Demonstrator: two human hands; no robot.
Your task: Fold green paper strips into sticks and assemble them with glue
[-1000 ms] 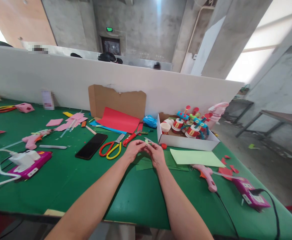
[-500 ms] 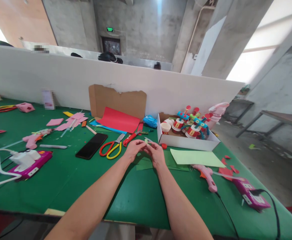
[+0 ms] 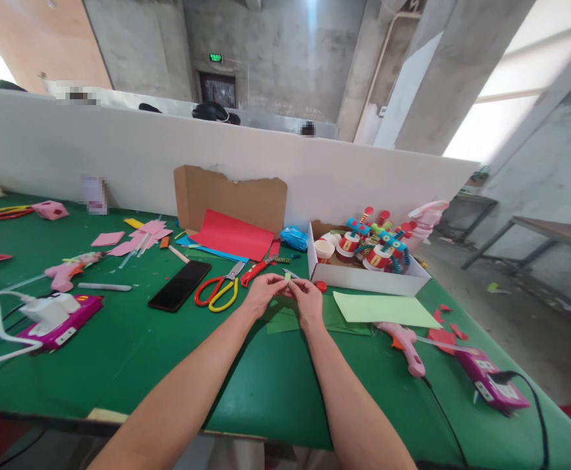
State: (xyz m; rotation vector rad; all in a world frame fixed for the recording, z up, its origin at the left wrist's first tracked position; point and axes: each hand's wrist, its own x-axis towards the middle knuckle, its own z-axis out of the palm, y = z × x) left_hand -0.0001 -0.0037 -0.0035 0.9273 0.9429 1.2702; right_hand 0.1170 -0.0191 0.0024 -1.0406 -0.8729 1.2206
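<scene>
A small piece of light green paper [image 3: 288, 277] is pinched between the fingertips of my left hand [image 3: 265, 292] and my right hand [image 3: 307, 300]. Both hands are closed and meet above sheets of dark green paper [image 3: 331, 318] on the table. Most of the small piece is hidden by my fingers. To the left of my left hand lie scissors [image 3: 224, 287] with red and yellow handles, and a red-handled cutting tool [image 3: 254, 270]. A sheet of light green paper [image 3: 385, 309] is on the right, beyond my right hand.
A white box [image 3: 368, 277] holds paper cups with coiled paper figures. A pink glue gun [image 3: 407, 349] and a purple power strip [image 3: 493, 382] lie at right. At left are a black phone [image 3: 180, 286], another pink glue gun [image 3: 64, 274] and a second power strip [image 3: 72, 324]. Red paper [image 3: 231, 235] leans behind.
My right-hand fingers have shifted slightly around the small green paper. My left hand stays almost in place, and the things on the table have not moved.
</scene>
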